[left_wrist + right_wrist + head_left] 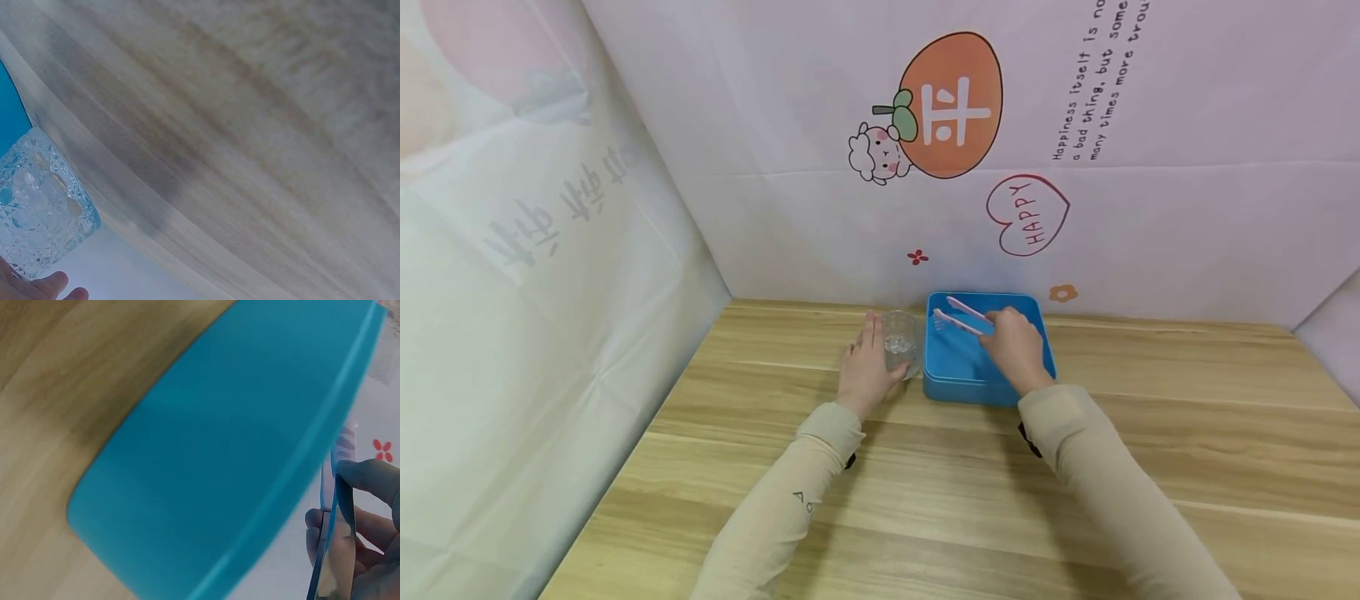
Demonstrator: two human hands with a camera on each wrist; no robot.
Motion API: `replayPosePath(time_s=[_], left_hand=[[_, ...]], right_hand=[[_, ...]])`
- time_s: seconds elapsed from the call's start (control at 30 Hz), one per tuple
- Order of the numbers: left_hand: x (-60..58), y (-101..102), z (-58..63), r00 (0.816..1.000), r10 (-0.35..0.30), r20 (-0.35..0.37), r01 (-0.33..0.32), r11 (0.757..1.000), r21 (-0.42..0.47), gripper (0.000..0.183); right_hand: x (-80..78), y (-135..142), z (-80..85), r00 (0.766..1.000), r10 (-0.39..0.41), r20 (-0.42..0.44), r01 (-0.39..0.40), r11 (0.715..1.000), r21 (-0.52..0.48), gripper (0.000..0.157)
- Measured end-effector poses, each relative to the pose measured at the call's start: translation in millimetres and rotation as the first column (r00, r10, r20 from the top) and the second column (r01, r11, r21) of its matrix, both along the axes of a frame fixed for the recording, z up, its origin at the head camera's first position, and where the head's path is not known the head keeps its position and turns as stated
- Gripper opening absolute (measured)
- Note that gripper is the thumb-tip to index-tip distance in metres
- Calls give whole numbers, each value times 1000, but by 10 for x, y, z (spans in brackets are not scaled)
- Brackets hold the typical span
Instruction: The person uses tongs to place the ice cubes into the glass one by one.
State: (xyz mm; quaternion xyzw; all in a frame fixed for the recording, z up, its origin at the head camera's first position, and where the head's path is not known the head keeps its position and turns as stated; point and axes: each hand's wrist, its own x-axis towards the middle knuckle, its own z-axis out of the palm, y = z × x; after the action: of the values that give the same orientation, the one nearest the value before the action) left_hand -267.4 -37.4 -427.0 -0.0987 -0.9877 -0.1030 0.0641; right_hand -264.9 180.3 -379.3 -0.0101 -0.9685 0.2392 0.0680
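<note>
My left hand [865, 371] holds a clear glass [901, 343] from its left side, fingers along the wall and thumb across the front. Close up in the left wrist view, the glass [44, 206] has a cut, faceted pattern, and only some fingertips [51, 284] show beneath it. Just right of the glass sits an open blue box [970, 392]. Over it, my right hand [1017, 343] grips pink tongs [962, 323], whose two arms stand apart and point left. The right wrist view shows thumb and fingers pinching the tongs [337, 550] beyond the box's side wall [219, 437].
The glass and box stand near the back of the wooden table [925, 508]. A white printed cloth [805, 225] hangs right behind them, and another pale cloth [550, 333] borders the table's left side.
</note>
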Motion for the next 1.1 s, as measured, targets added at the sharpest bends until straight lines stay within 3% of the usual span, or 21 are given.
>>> replayPosePath(time_s=[0.47, 1.1], left_hand=[[-9, 16, -9, 1000, 2, 3, -2, 1000, 4, 94], [-15, 1, -13, 1000, -5, -19, 6, 999, 35, 94]], right_hand=[[-100, -74, -239, 1000, -20, 25, 18, 998, 65, 37], [-157, -153, -341, 997, -27, 69, 20, 995, 94, 36]])
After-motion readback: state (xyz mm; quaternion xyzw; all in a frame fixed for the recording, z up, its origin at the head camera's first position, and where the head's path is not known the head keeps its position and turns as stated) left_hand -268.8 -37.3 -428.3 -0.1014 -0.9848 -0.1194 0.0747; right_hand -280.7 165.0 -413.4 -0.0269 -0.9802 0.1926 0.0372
